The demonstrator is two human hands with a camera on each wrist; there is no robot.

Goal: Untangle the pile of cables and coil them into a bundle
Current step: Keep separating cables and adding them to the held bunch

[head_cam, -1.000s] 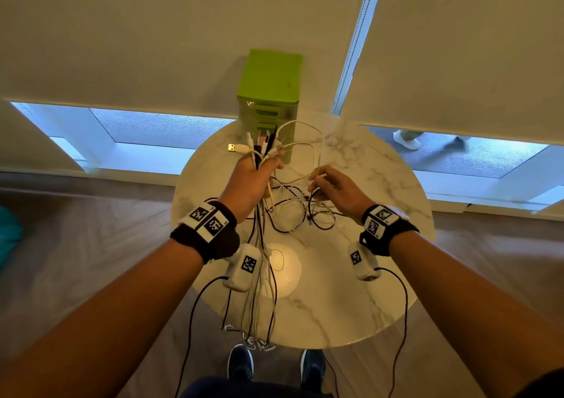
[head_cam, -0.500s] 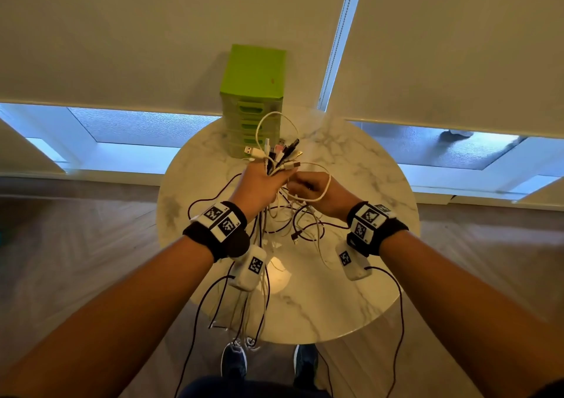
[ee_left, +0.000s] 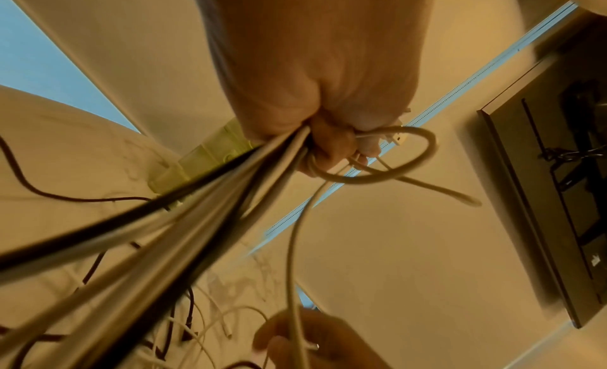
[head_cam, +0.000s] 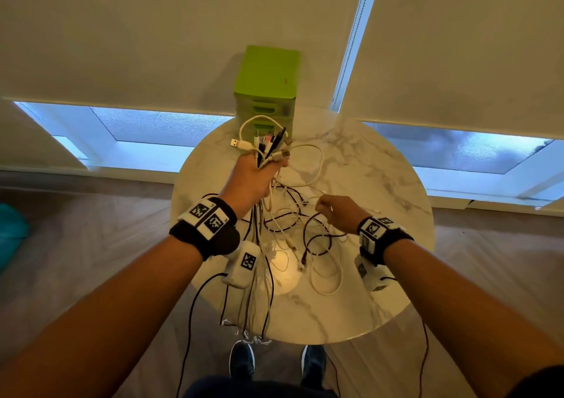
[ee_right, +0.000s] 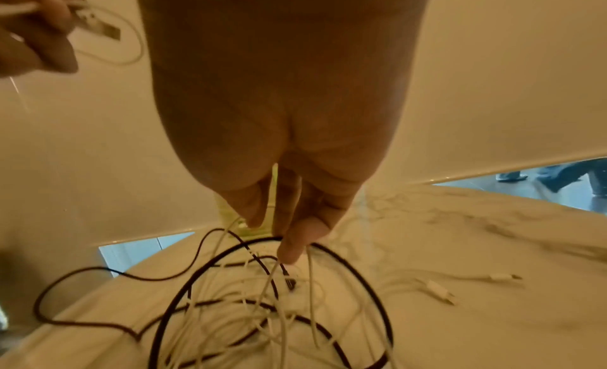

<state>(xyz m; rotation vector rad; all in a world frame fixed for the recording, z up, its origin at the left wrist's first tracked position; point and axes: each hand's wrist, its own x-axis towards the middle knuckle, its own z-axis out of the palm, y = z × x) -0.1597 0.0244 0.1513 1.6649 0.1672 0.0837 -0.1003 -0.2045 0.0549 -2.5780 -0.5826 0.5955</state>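
My left hand (head_cam: 265, 168) is raised over the round marble table (head_cam: 381, 184) and grips a bunch of white and black cables (head_cam: 268, 145), plug ends sticking up out of the fist. Their lengths hang down past my wrist and over the near table edge. In the left wrist view the left hand (ee_left: 328, 136) squeezes the cable bunch (ee_left: 210, 213) tightly. My right hand (head_cam: 325, 208) is lower and to the right, above the tangled pile (head_cam: 308, 238). Its curled fingers (ee_right: 289, 234) pinch a thin white cable (ee_left: 290, 258) that runs up to the left fist.
A green plastic drawer box (head_cam: 265, 86) stands at the table's far edge, just behind my left hand. Loose white plugs (ee_right: 437, 289) lie on the marble to the right. A black cable loop (ee_right: 361, 271) lies under my right hand. Window blinds hang behind the table.
My right hand has come away from beside the left fist, moving back toward me and to the right along a white cable. The left hand still holds the bunch up.
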